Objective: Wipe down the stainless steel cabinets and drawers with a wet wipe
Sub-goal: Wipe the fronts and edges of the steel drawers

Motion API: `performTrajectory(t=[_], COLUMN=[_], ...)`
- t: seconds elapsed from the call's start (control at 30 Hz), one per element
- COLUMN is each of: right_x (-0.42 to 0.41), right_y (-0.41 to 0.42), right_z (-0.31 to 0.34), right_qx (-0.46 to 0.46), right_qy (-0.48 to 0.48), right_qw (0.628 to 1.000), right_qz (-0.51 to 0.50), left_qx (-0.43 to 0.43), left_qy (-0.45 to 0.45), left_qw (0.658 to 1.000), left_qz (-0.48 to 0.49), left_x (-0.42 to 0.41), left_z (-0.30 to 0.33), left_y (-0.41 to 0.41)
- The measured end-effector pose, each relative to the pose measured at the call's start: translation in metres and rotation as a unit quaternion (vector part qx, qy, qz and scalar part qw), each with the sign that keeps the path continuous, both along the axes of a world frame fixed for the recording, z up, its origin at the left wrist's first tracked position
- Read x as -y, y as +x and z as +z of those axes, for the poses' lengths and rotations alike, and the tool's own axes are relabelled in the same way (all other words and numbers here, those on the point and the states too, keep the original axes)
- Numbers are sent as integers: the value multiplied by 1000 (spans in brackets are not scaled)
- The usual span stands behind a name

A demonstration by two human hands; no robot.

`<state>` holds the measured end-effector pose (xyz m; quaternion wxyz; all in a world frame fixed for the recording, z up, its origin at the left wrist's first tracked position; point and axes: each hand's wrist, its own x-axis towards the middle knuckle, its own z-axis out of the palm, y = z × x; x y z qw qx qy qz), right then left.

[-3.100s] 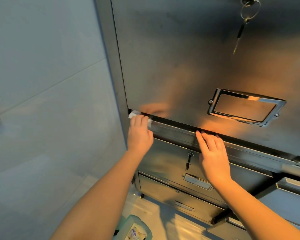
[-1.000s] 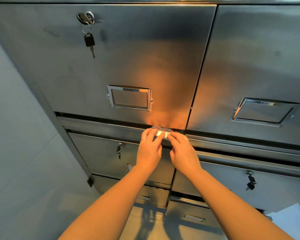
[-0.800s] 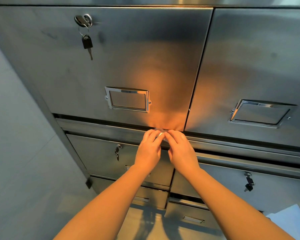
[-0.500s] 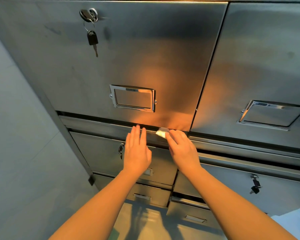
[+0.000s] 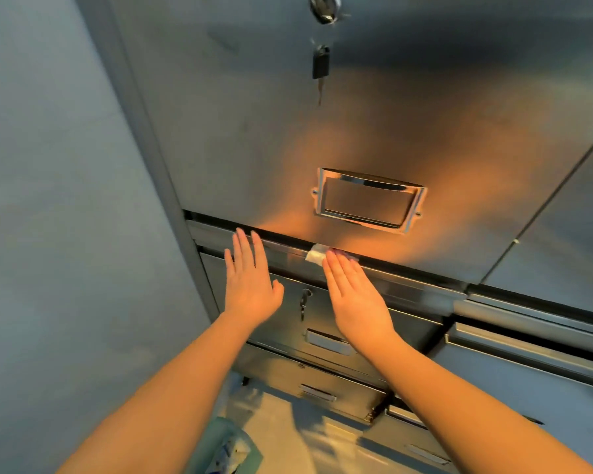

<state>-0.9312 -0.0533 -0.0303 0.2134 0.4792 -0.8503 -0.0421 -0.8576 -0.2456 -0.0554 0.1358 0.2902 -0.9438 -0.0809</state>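
A stainless steel cabinet (image 5: pixel 254 138) fills the view, with a chrome label holder (image 5: pixel 368 200) on its large door. Below the door runs a horizontal steel ledge (image 5: pixel 408 285) above several drawers (image 5: pixel 339 323). A small white wet wipe (image 5: pixel 315 254) lies on that ledge, pinned under the fingertips of my right hand (image 5: pixel 355 299), which is flat with fingers together. My left hand (image 5: pixel 250 282) rests flat on the ledge further left, fingers straight, holding nothing.
A key (image 5: pixel 320 68) hangs from the door lock (image 5: pixel 325 8) at the top. A smaller key (image 5: pixel 303 302) sits in the upper drawer. A grey wall (image 5: pixel 65 200) stands to the left. A teal wipe pack (image 5: pixel 226 446) lies on the floor below.
The wipe passed from my left hand to my right. Both hands slid left along the ledge, the left hand moving away from the wipe. The view swung left.
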Motion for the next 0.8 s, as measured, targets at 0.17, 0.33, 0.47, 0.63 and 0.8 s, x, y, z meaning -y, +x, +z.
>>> performTrajectory(t=[0.17,0.33,0.47,0.63,0.8], right_x=[51,105,151,207,188], right_y=[4,9,15,27,23], right_z=[-6,-4,0,8,9], right_qx=[-68,-92,-107,-101,-129], right_qy=[80,134,143,131,145], right_qw=[994,986,982,982,978], right_qz=[10,40,66,94,81], left_qx=[-12,30,51,55,55], left_qy=[50,82,94,85,94], left_qw=[997,995,994,995,994], left_qz=[57,46,10,5,-16], left_x=[38,82,93,95,98], left_z=[-10,-20,-29,-31,-29], left_y=[15,22,22,21,27])
